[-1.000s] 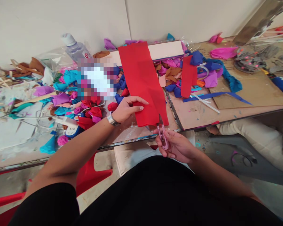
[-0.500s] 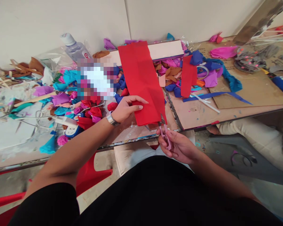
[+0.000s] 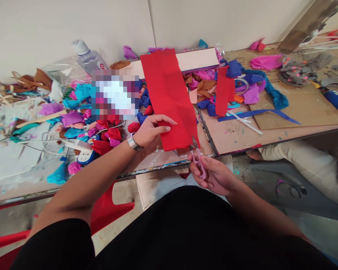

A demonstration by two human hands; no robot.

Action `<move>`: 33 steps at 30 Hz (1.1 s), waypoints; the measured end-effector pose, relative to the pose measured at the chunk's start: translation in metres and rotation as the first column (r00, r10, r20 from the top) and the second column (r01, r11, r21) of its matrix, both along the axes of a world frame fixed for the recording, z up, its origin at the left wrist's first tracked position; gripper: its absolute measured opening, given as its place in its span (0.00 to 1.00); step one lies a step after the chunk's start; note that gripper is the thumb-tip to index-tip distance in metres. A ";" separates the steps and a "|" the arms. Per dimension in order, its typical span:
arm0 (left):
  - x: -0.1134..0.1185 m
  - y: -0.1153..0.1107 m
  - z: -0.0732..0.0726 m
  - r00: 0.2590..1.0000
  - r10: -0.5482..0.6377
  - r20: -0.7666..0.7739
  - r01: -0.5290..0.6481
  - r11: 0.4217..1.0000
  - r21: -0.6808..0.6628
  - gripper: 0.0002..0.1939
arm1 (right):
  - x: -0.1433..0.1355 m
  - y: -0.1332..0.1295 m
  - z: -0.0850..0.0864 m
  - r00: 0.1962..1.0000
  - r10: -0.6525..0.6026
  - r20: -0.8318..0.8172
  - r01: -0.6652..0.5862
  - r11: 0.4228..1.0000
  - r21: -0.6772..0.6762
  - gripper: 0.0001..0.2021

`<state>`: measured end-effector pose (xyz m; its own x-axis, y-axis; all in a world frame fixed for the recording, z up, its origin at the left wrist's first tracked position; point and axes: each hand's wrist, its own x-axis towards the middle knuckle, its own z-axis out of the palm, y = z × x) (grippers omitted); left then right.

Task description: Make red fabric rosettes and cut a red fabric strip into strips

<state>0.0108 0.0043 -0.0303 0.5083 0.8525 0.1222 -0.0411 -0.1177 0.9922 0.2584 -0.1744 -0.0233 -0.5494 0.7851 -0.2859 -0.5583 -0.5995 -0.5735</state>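
Note:
A long strip of red crepe paper [image 3: 169,93], seemingly folded in layers, lies slanting from the table's front toward the wall. My left hand [image 3: 153,130], with a metal watch at the wrist, grips its left edge near the bottom. The thumb and forefinger rest on top; the other fingers are hidden below the paper. In my right hand [image 3: 214,173] is a pair of scissors [image 3: 197,161] with pink handles. Their blades are parted at the lower right corner of the red paper. Whether they are cutting into it, I cannot tell.
Crumpled coloured paper pieces [image 3: 73,116] crowd the table's left. A water bottle [image 3: 91,58] stands behind them, beside a pixelated bright patch. Rightward lie a smaller red piece [image 3: 224,92], a blue strip [image 3: 259,113] and cardboard [image 3: 295,112]. Another person's leg [image 3: 301,161] shows at right.

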 end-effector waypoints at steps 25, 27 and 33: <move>-0.002 0.001 0.004 0.993 -0.111 -0.033 0.114 0.987 0.114 0.11 | -0.006 0.005 -0.002 0.999 -0.026 -0.023 0.026 1.000 -0.018 0.18; -0.002 0.001 0.003 0.993 -0.111 -0.030 0.114 0.986 0.119 0.10 | -0.006 0.005 -0.001 0.999 -0.028 -0.022 0.028 0.999 -0.020 0.18; -0.002 0.001 0.003 0.992 -0.124 -0.019 0.125 0.984 0.127 0.10 | -0.008 0.004 -0.001 1.000 -0.021 -0.017 0.021 1.000 -0.011 0.18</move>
